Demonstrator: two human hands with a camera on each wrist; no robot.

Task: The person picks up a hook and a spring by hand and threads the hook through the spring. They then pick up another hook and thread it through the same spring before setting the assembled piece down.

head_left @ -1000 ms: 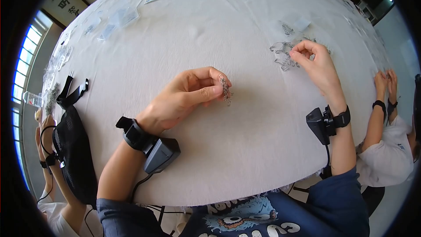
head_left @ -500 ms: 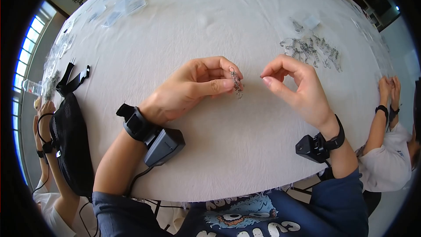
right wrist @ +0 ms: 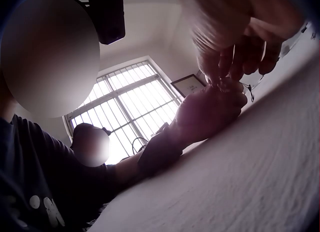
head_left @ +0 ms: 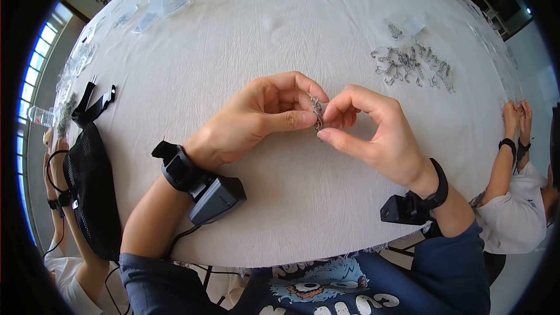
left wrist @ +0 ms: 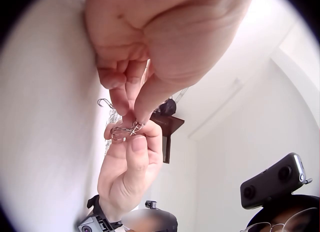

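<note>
In the head view my left hand [head_left: 256, 114] pinches a small bunch of linked metal fish hooks [head_left: 317, 111] between thumb and fingers, just above the tablecloth. My right hand [head_left: 379, 131] meets it from the right, with thumb and curled index finger at the bunch's lower end. In the left wrist view, curved wire hooks [left wrist: 120, 133] show between the fingertips of both hands, over the right thumb. One more double-pointed hook [left wrist: 104, 102] appears beyond the fingers. The right wrist view shows the fingertips together, but the small parts are mostly hidden in shadow.
A pile of similar metal hooks [head_left: 411, 64] lies on the white tablecloth [head_left: 280, 198], right of my hands. Clear plastic bags [head_left: 163, 9] are at the far left. A black mesh bag [head_left: 90, 192] sits at the left edge. Other people's hands [head_left: 516, 119] are beside the table.
My right hand has come from the hook pile, down and left, to the bunch in my left hand. The left hand keeps its pinch and sits slightly further right.
</note>
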